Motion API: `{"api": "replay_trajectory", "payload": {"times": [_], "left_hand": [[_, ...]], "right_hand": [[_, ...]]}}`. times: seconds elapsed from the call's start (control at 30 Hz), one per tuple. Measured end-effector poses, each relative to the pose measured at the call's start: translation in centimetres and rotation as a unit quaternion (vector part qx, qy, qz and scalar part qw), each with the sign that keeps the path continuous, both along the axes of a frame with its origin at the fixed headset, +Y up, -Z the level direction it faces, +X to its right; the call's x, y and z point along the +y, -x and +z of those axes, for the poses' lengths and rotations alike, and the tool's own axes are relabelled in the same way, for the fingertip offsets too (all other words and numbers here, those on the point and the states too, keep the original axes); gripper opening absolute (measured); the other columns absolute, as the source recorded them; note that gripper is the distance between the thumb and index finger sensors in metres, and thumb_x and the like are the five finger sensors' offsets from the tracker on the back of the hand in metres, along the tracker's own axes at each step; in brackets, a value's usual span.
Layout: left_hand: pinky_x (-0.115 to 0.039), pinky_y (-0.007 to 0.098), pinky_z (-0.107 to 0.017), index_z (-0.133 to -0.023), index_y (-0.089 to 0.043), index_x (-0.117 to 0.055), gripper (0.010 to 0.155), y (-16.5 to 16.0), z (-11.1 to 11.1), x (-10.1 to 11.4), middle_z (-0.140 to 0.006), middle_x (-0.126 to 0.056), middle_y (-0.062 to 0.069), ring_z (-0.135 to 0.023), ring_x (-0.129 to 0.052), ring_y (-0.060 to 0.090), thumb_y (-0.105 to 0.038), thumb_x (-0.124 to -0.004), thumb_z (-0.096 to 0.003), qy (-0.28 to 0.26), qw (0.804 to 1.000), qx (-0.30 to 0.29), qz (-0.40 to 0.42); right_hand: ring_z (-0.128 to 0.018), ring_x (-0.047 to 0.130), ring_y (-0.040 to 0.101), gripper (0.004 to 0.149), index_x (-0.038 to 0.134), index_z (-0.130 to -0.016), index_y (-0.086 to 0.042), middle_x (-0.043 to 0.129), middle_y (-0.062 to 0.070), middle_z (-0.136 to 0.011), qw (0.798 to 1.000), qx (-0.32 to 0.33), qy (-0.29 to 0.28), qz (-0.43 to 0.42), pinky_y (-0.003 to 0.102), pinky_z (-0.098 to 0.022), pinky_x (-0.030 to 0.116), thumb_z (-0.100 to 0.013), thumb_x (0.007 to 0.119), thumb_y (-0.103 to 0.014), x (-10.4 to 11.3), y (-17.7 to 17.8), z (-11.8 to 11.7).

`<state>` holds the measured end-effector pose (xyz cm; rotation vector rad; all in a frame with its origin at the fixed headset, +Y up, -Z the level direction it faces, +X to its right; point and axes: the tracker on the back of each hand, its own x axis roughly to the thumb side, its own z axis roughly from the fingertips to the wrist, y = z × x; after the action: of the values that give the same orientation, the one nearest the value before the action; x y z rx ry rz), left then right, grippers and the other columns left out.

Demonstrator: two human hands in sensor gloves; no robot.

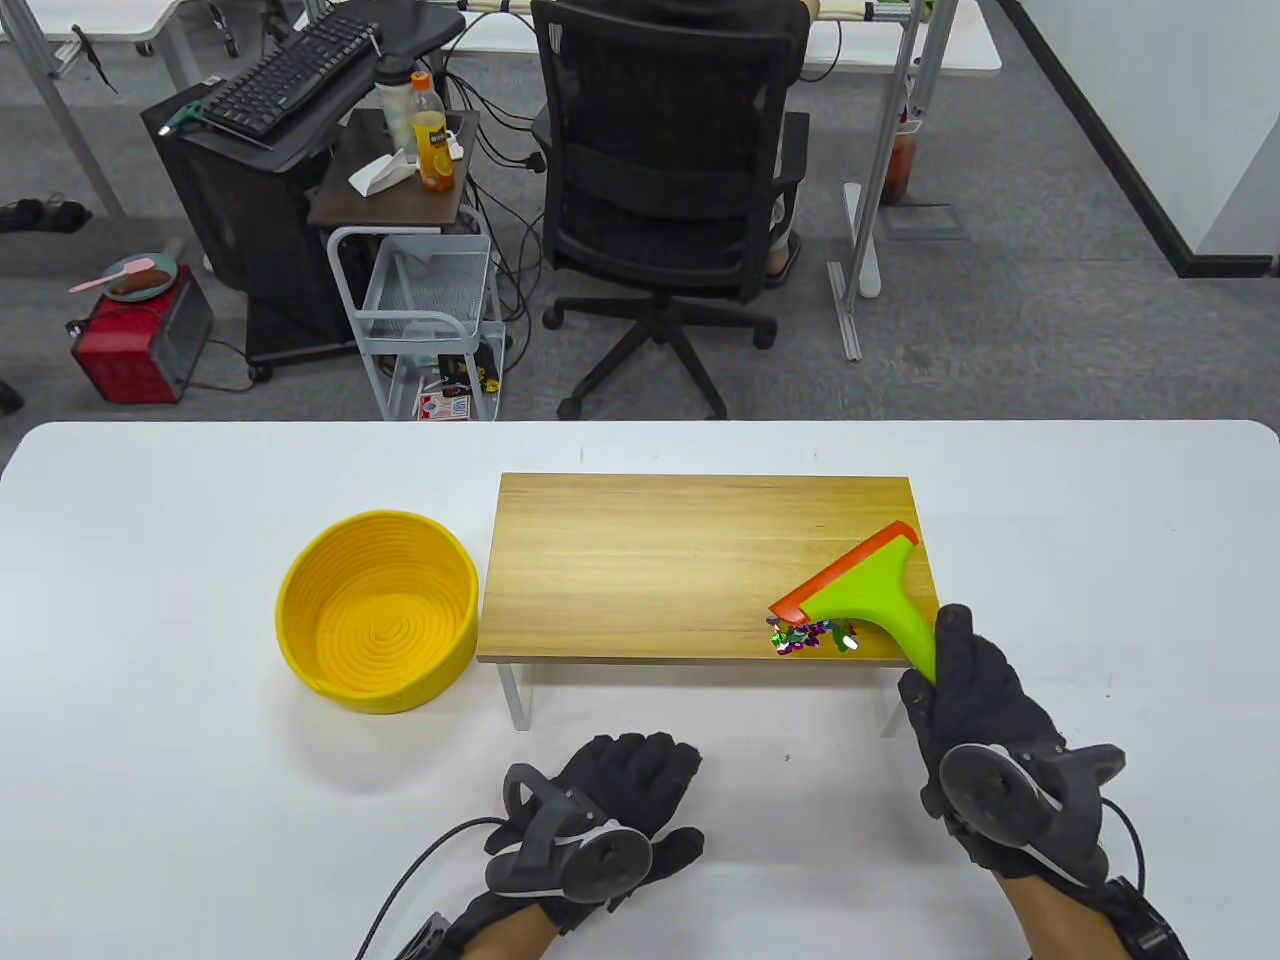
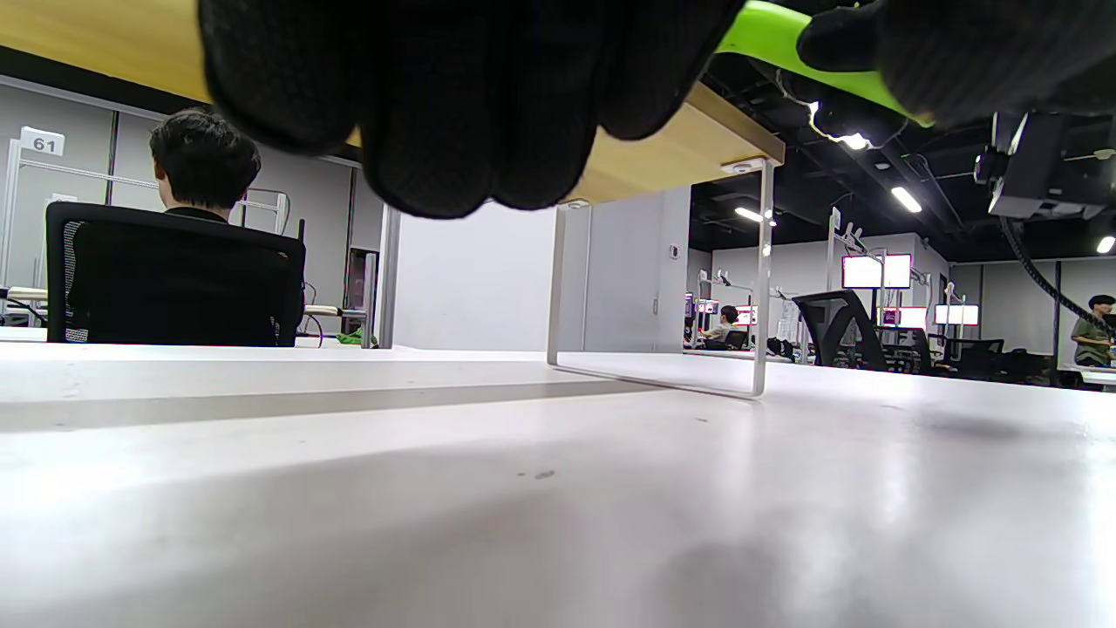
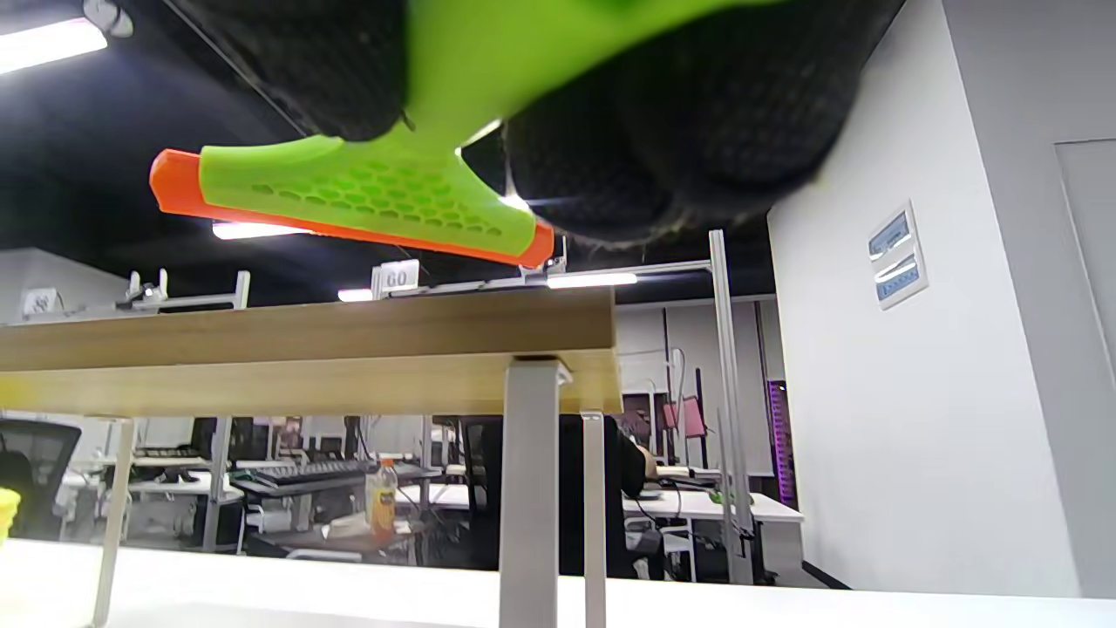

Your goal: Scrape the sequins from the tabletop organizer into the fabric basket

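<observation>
Just ahead of the right hand [image 1: 985, 740], up on the wooden organizer [image 1: 700, 560], sits the little heap of sequins [image 1: 805, 637], right at the near edge and close to the corner nearest that hand. The right hand grips the green handle of the scraper [image 1: 865, 595], fingers wrapped round it and thumb along the top. The orange blade angles across the board on the far side of the heap, and from the right wrist view it looks to hover clear of the wood rather than press on it.

Over to the left of that hand, well apart, the yellow fabric basket [image 1: 378, 610] stands on the white table [image 1: 150, 600], just beside the organizer's far-left end. The left hand [image 1: 600, 810] rests palm down on the table with fingers together, gripping nothing.

Now the tricky bit, as I read it: the heap is at the wrong end, so the blade wants to come down on the side of the pile away from the basket and push leftward along the board. Keep the edge flat and in contact, or the sequins will slip under. Go slowly, too, because the pile hugs the near edge and could spill. The idle hand could bring the basket under the board's left end to catch them
</observation>
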<state>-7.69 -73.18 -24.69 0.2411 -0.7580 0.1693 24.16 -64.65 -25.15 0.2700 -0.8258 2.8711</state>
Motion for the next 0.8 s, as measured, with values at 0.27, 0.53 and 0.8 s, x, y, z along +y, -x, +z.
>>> {"api": "replay_trajectory", "payload": {"times": [0.27,0.53,0.8], "left_hand": [[-0.076,0.059,-0.058,-0.097,-0.018,-0.066,0.076,-0.1,-0.1,0.1,-0.096,-0.082,0.015,-0.078,-0.089,0.038,-0.069,-0.071,-0.0407,-0.003,1.0,0.011,0.0],[-0.083,0.058,-0.049,-0.094,-0.017,-0.072,0.071,0.2,1.1,4.0,-0.091,-0.088,0.016,-0.07,-0.094,0.039,-0.066,-0.071,-0.043,-0.029,0.999,0.03,0.014],[-0.085,0.056,-0.043,-0.092,-0.017,-0.075,0.069,5.1,2.0,9.3,-0.086,-0.093,0.016,-0.064,-0.098,0.039,-0.066,-0.071,-0.0442,-0.083,0.988,0.123,0.043]], "right_hand": [[-0.056,0.096,0.028,0.067,0.048,-0.109,-0.004,0.076,0.019,-0.092,1.0,0.009,-0.023,0.002,0.033,-0.037,0.088,-0.06,0.074,-0.043,-1.6,-1.8,0.3],[-0.056,0.096,0.028,0.066,0.048,-0.109,-0.004,0.076,0.018,-0.092,1.0,0.007,-0.027,-0.003,0.033,-0.038,0.087,-0.061,0.072,-0.044,-1.8,-3.0,0.6],[-0.057,0.096,0.028,0.066,0.048,-0.109,-0.005,0.076,0.018,-0.093,1.0,0.005,-0.023,-0.008,0.034,-0.038,0.087,-0.061,0.07,-0.043,-2.1,-3.9,0.5]]}}
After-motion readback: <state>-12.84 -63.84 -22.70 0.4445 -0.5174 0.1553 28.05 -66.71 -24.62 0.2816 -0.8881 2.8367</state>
